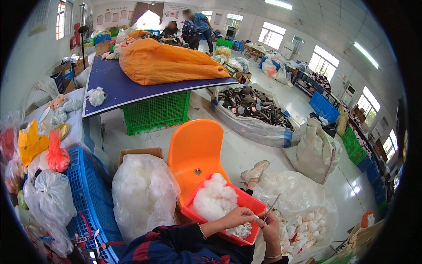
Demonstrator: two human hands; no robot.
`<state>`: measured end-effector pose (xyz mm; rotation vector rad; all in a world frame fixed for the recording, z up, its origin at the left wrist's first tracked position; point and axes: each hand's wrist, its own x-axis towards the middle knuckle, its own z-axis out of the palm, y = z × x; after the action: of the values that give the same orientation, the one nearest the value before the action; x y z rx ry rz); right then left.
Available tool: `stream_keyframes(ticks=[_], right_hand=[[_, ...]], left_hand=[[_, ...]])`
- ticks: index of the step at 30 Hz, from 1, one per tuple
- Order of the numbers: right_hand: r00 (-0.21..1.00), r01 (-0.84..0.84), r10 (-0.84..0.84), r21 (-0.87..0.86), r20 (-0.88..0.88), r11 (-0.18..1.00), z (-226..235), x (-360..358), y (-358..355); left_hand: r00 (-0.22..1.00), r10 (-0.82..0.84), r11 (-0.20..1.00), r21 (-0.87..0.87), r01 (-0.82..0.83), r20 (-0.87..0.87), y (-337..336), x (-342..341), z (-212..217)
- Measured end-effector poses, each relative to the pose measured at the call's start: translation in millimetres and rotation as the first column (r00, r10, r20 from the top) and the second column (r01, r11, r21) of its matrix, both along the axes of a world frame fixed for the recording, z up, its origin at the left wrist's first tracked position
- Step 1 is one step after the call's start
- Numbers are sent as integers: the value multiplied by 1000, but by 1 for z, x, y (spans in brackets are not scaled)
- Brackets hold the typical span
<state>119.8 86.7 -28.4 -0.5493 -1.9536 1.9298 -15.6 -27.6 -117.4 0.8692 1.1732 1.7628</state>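
My left hand (239, 217) is closed on a small white stuffed piece (241, 230) that hangs just below it, over the red tray (251, 203). A heap of white fibre filling (214, 198) fills that tray, which rests on an orange plastic chair (196, 152). Touching the left hand from the right, my right hand (269, 222) pinches a thin metal stick (271, 207) that points up and away. Both dark-sleeved forearms come in from the lower edge.
A clear bag of filling in a cardboard box (143, 193) stands left of the chair, with blue crates (90, 193) beyond. A big bag of small white toys (303, 222) lies at right. Farther off: a blue table (116, 88) with an orange bundle, green crate, sacks, two people.
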Motion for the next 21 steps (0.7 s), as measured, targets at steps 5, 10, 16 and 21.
stream_keyframes(ticks=[5,10,16,21], right_hand=[[1000,-4,4,-2,5,1000,4,-1,-1],[1000,3,-3,-8,12,1000,5,-1,-2],[1000,-16,16,-22,5,1000,3,-1,-1],[999,-31,32,-9,25,999,5,-2,-1]], left_hand=[[999,-12,999,39,13,-35,0,-1,-1],[999,-44,999,14,45,-25,-3,-2,6],[999,-33,999,18,34,-31,-2,-2,1],[999,-20,1000,18,21,-50,-1,-1,-3]])
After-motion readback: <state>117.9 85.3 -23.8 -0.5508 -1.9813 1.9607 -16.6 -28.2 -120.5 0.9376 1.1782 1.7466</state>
